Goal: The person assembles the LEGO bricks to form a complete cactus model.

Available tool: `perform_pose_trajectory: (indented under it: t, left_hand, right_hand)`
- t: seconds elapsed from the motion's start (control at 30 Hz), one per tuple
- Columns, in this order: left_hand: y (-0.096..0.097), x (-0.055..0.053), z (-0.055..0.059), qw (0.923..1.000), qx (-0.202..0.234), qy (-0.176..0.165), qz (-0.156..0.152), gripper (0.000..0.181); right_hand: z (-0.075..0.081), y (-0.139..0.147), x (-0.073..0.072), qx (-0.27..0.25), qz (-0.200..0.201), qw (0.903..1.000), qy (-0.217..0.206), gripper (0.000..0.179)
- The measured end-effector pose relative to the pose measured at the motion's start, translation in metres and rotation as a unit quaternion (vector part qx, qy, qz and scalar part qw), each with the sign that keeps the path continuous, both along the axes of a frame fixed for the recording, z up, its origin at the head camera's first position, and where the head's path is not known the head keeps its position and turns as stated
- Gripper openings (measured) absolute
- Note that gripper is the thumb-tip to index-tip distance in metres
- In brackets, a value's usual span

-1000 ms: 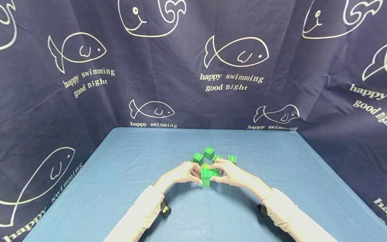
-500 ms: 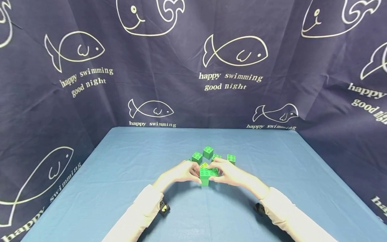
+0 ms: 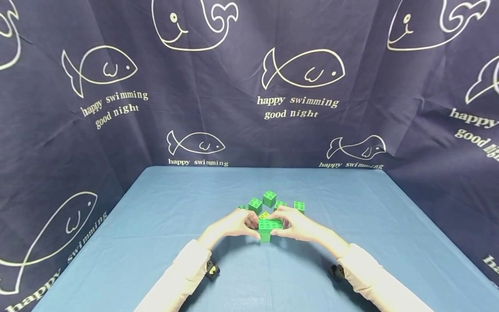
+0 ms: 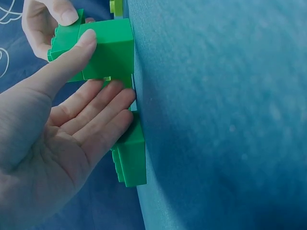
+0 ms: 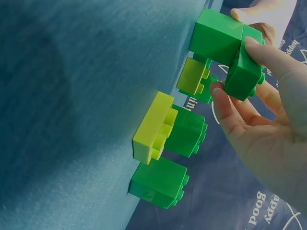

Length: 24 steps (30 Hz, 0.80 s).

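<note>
Both hands work at a small stack of green toy building bricks in the middle of the head view. A long studded brick (image 3: pixel 270 224) lies across a block-shaped green brick (image 3: pixel 265 236) and overhangs it to the right. My left hand (image 3: pixel 238 222) holds the stack from the left. Its thumb presses the side of the lower block (image 4: pixel 112 51) in the left wrist view, with the other fingers stretched out below. My right hand (image 3: pixel 295 223) pinches the overhanging end of the top brick (image 5: pixel 243 76) between thumb and fingers.
Beyond the hands, several green cube bricks (image 3: pixel 269 198) stand on the blue cloth (image 3: pixel 187 190), with a yellow-green brick (image 3: pixel 264 215) just behind the stack. Another yellow-green brick (image 5: pixel 153 129) lies near my right hand. A dark patterned curtain (image 3: pixel 234 108) hangs behind.
</note>
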<state>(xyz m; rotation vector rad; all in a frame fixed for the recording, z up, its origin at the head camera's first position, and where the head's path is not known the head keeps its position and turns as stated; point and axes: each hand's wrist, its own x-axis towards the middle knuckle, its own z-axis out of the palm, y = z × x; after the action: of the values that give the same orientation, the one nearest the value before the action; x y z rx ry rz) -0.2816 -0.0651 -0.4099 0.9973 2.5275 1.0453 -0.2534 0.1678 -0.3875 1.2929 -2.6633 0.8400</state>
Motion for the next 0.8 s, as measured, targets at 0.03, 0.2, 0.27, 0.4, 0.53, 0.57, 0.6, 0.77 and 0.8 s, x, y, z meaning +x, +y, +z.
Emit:
perform_pose_trajectory:
  t: [0.03,0.2,0.27,0.4,0.53,0.57,0.6,0.77,0.8]
  left_hand:
    - [0.0000,-0.0002,-0.0001,1.0000,0.001,-0.001,0.000,0.033]
    - [0.0003,-0.0030,-0.0017,1.0000,0.004,0.002,-0.002,0.044]
    - [0.0002,-0.0039,-0.0021,1.0000,0.006,0.006,-0.004,0.048]
    - [-0.0011,-0.0052,-0.0024,0.9997,0.015,0.014,-0.014,0.046]
    - [-0.0015,-0.0063,-0.0012,0.9992,0.027,0.022,-0.020,0.039]
    - [-0.0011,-0.0067,-0.0008,0.9991,0.029,0.025,-0.020,0.037]
    - [-0.0007,-0.0073,-0.0006,0.9990,0.029,0.029,-0.019,0.036]
    - [0.0018,-0.0096,0.0013,0.9981,0.025,0.056,-0.010,0.031]
    - [0.0023,-0.0099,0.0018,0.9978,0.025,0.061,-0.008,0.030]
  right_hand:
    - [0.0002,0.0000,0.0002,0.000,0.001,1.0000,0.003,0.034]
    - [0.0005,0.0016,0.0003,0.003,0.000,1.0000,0.004,0.035]
    - [0.0004,0.0026,0.0004,0.003,-0.001,1.0000,0.001,0.035]
    - [0.0003,0.0040,0.0008,0.006,-0.002,1.0000,-0.004,0.036]
    - [0.0001,0.0052,0.0007,0.009,-0.005,0.9999,-0.006,0.036]
    - [0.0001,0.0057,0.0008,0.010,-0.006,0.9999,-0.007,0.035]
    - [0.0002,0.0062,0.0009,0.010,-0.008,0.9999,-0.008,0.035]
    - [0.0010,0.0083,0.0017,0.005,-0.009,0.9999,-0.013,0.035]
    - [0.0011,0.0086,0.0018,0.003,-0.008,0.9999,-0.014,0.035]
